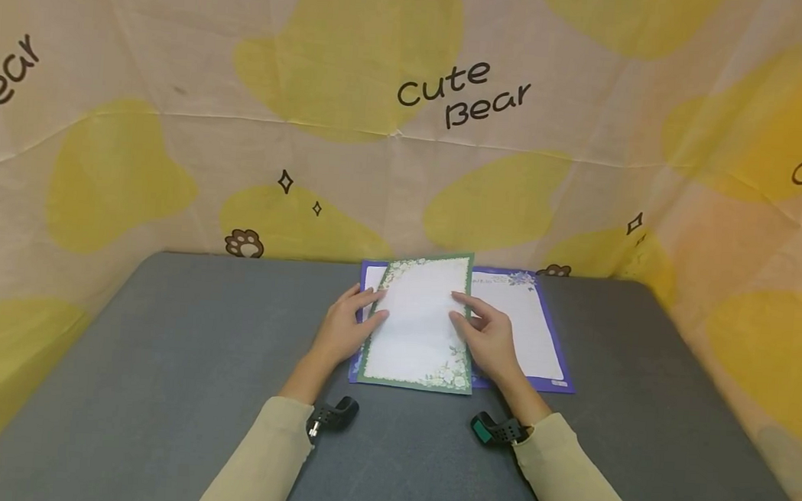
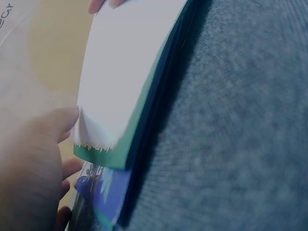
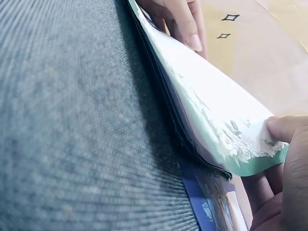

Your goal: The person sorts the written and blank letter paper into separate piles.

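A white sheet of paper with a green floral border [image 1: 416,324] lies upright in the head view, between the two hands. My left hand [image 1: 341,327] pinches its left edge, thumb on the white face and fingers round the side. On the opposite edge my right hand [image 1: 494,342] grips it the same way; in the right wrist view the thumb [image 3: 284,129] presses the face while fingers pass beneath. The paper bows slightly, and dark layered edges show under it. Below it is a wider purple-bordered sheet [image 1: 523,331], partly covered, with flowers at its top right corner.
The grey table [image 1: 193,376] extends to both sides and in front of the sheets. A cloth backdrop [image 1: 391,188] with yellow patches and lettering rises at the back edge. Black bands are worn at both wrists, the left band [image 1: 332,415] and the right band [image 1: 496,430].
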A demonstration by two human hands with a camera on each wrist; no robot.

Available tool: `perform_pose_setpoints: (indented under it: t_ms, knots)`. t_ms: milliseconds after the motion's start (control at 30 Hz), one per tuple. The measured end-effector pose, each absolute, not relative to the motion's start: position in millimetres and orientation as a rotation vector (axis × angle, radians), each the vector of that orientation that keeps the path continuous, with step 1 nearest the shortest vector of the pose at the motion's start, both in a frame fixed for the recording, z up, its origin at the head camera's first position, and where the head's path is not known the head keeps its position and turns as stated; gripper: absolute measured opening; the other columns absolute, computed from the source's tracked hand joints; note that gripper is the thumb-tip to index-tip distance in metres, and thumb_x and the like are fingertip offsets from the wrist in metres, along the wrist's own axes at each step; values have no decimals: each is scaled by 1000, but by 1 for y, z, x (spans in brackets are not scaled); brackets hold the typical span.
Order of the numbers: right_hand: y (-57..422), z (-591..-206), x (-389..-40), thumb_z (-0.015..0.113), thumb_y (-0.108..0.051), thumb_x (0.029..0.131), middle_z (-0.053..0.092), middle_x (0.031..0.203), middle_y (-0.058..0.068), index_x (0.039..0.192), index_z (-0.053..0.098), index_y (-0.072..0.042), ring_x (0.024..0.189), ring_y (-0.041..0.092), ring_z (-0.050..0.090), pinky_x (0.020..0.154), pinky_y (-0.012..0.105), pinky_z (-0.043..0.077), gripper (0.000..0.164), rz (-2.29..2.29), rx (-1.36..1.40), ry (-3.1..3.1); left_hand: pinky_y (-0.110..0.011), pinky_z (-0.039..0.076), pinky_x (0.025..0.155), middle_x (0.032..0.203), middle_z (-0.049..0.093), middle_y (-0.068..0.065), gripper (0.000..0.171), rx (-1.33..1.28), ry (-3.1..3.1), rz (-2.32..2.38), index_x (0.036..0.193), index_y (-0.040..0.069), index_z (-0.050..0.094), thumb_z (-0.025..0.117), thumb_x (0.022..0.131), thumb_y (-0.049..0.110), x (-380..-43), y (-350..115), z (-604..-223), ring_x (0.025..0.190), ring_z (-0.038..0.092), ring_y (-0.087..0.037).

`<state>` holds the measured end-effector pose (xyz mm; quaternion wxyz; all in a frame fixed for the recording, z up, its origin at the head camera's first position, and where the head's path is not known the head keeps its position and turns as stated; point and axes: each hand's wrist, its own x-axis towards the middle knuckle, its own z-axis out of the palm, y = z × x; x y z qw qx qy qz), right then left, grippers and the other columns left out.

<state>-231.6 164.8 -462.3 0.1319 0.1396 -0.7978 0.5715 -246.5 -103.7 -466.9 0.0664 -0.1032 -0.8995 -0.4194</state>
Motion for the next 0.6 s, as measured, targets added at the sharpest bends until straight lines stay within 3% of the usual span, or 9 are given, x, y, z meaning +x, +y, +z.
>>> perform_pose_setpoints:
  t_ms: [200, 367, 500, 600]
  knots:
    - [165, -464, -232, 72, -10, 94, 66, 137, 15, 130, 68, -6, 105, 34, 73, 76, 8, 54, 36, 1669, 418, -2284, -58, 38, 118, 146, 57, -17, 40, -305, -2678, -1283, 132, 16, 68, 72, 95, 29, -247, -103, -467, 142, 48, -37]
    - [165, -464, -232, 72, -10, 94, 66, 137, 15, 129, 68, -6, 104, 34, 74, 75, 8, 54, 36, 1645, 390, -2305, -54, 41, 116, 136, 66, -13, 37, -323, -2592, -1305, 127, 13, 71, 75, 92, 22, -246, -102, -467, 134, 55, -34]
    - [165, -464, -232, 72, -9, 94, 66, 137, 16, 129, 68, -5, 105, 33, 74, 73, 10, 55, 36, 1638, 384, -2307, -56, 42, 113, 136, 65, -13, 39, -331, -2602, -1268, 128, 13, 71, 77, 91, 21, -244, -101, -465, 132, 55, -34]
    - [165, -464, -233, 72, -9, 94, 66, 137, 15, 130, 68, -6, 101, 25, 75, 70, 11, 55, 36, 1628, 366, -2317, -54, 49, 106, 138, 62, -15, 42, -353, -2615, -1253, 130, 11, 70, 78, 90, 20, -244, -100, -464, 125, 60, -35]
